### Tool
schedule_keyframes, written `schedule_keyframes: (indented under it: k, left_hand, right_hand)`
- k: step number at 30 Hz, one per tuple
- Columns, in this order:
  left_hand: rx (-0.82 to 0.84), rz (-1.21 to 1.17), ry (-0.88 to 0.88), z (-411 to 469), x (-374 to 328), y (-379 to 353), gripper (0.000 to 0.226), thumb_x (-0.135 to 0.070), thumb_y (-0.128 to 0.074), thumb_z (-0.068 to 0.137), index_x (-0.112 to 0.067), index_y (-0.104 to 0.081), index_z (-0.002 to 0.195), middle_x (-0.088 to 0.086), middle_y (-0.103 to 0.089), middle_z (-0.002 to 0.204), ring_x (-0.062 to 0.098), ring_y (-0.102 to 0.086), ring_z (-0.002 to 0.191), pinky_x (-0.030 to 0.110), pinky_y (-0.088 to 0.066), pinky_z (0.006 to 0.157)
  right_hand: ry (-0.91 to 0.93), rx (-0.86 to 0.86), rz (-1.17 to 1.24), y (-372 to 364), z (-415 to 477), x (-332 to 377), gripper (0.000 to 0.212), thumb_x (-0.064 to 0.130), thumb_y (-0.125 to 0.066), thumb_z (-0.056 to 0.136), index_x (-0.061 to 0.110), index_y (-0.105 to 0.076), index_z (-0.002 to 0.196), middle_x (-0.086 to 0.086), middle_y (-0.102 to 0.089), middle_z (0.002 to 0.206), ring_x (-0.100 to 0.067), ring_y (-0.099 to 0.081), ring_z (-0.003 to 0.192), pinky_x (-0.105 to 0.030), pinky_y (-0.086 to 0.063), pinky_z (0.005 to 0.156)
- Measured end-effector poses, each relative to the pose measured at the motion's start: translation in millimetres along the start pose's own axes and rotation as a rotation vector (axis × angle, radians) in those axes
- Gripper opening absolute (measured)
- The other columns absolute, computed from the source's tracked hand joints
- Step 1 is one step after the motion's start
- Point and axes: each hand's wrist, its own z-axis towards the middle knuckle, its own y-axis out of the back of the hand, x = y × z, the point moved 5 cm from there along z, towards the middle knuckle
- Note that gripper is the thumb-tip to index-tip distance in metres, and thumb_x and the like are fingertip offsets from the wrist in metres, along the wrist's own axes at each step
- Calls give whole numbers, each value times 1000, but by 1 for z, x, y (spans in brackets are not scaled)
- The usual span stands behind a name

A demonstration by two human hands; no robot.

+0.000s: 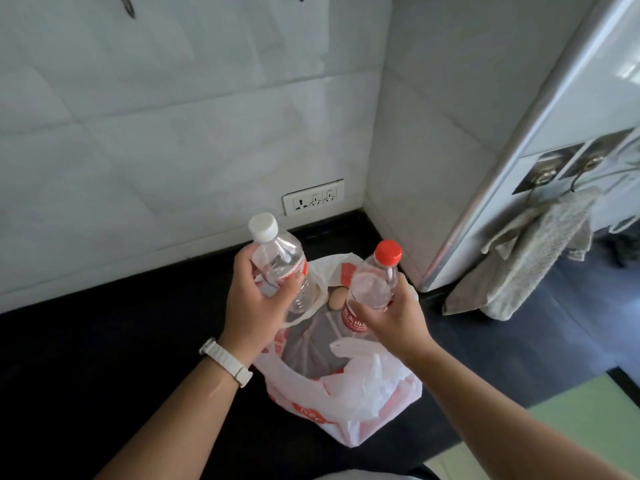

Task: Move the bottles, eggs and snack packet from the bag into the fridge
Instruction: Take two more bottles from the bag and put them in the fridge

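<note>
A white plastic bag point(349, 407) with red print stands open on the black counter. Above it, my left hand point(258, 303) grips a clear bottle with a white cap point(277, 258), tilted left. My right hand point(394, 320) grips a clear bottle with a red cap and red label point(375, 278), upright over the bag's mouth. An egg point(337, 300) shows inside the bag between the two bottles. A grey packet point(308, 344) lies in the bag below them. The white fridge point(540, 133) stands at the right, its side facing me.
The black counter point(121, 341) runs along a white tiled wall with a socket strip point(313, 201). Grey towels point(530, 265) hang from hooks on the fridge side. Dark floor and a pale green mat point(585, 410) lie at the lower right.
</note>
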Motion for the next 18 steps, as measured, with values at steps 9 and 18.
schedule_keyframes:
  k: [9,18]
  left_hand:
    - [-32,-155,17,-27,-23,16,63,-33,-79,75,-25,-47,129,-8,-63,117,6,-65,104,20,-56,78]
    - [-69,-257,114,-68,-23,19,55,-31,-79,78,-20,-52,125,-8,-66,110,3,-67,98,17,-54,72]
  right_hand:
    - [150,18,263,12,-39,59,44,37,-79,68,32,-55,104,2,-69,95,-13,-69,90,-38,-57,80]
    - [166,161,285,8,-62,66,49,51,-74,66,42,-53,109,8,-67,103,-12,-68,98,-39,-56,85]
